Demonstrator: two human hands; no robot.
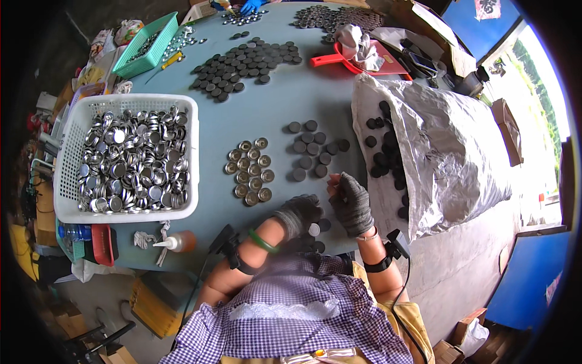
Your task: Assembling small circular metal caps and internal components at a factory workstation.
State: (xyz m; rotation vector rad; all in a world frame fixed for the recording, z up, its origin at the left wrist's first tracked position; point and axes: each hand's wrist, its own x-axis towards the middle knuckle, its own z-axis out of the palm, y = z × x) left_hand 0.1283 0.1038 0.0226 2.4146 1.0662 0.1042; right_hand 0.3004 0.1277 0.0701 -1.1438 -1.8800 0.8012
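My left hand (301, 215), in a grey fingerless glove, is curled low over the near edge of the table; its fingertips are turned under and hidden. Beside it lie a few dark round discs (319, 246). My right hand (351, 206), gloved the same way, has its fingers bent inward with bare tips showing; whatever it holds, if anything, is hidden. Just beyond it is a loose group of grey-black discs (305, 162). Left of these, silver metal caps (245, 165) lie in close rows with their hollow sides up.
A white basket (193, 158) full of metal caps stands left. An open silver sack (448, 151) of black discs lies right. Farther back are many dark discs (233, 67), a red dustpan (332, 59) and a green basket (176, 27). A squeeze bottle (182, 241) lies near left. Another person's blue-gloved hand (250, 7) shows at the far edge.
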